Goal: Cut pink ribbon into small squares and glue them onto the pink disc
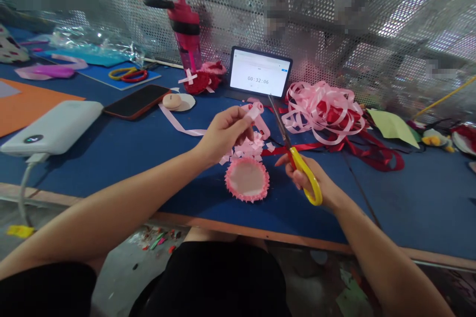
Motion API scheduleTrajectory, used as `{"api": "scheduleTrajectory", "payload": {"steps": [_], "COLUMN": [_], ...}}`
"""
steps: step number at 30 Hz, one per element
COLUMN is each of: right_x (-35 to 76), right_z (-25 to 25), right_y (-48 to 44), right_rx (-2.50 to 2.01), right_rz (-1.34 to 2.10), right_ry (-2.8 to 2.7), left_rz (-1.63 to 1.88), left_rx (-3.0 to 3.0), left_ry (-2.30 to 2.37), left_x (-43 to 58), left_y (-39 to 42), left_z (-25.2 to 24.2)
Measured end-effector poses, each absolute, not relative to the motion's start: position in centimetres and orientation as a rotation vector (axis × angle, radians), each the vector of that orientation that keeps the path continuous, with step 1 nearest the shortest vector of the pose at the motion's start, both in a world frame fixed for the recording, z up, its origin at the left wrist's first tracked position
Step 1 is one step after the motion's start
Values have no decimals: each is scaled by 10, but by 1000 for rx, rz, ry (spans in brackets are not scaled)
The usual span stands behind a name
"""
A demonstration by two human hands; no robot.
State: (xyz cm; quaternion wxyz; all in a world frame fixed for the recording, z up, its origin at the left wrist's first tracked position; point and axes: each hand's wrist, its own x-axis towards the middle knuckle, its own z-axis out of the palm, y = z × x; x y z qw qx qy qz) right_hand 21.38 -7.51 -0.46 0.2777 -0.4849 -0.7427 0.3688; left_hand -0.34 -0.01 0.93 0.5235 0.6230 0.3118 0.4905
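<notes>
My left hand is closed in a pinch, with a short pale pink ribbon piece at its fingertips. My right hand grips scissors with yellow and red handles, their blades pointing up and away from me. Just behind my left fingertips lies a pink glue gun, partly hidden by the hand. Small cut ribbon squares are heaped below it. Nearest to me, between both hands, rests a round disc edged with folded pink ribbon bits.
Tangled pink ribbon and red ribbon lie at the right. A tablet stands at the back beside a pink bottle. A phone, power bank and second scissors are at left.
</notes>
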Motion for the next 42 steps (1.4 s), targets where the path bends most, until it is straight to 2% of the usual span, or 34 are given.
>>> {"api": "scheduleTrajectory", "payload": {"steps": [4, 10, 19, 30, 42], "right_x": [211, 209, 209, 207, 208], "right_z": [-2, -2, -2, -6, -8], "right_y": [-74, -74, -73, -75, -73], "right_rx": [-1399, -1424, -1387, -1472, -1431], "right_rz": [868, 772, 810, 1096, 941], "right_ry": [-2198, -2325, -2276, -2050, -2112], "left_rz": [1258, 1181, 1112, 1095, 1122], "left_rx": [1453, 1459, 1465, 1435, 1490], "left_ry": [761, 719, 699, 671, 716], "left_x": [-5, -5, -6, -7, -6], "left_y": [4, 3, 4, 5, 6], "left_z": [10, 11, 10, 9, 9]}}
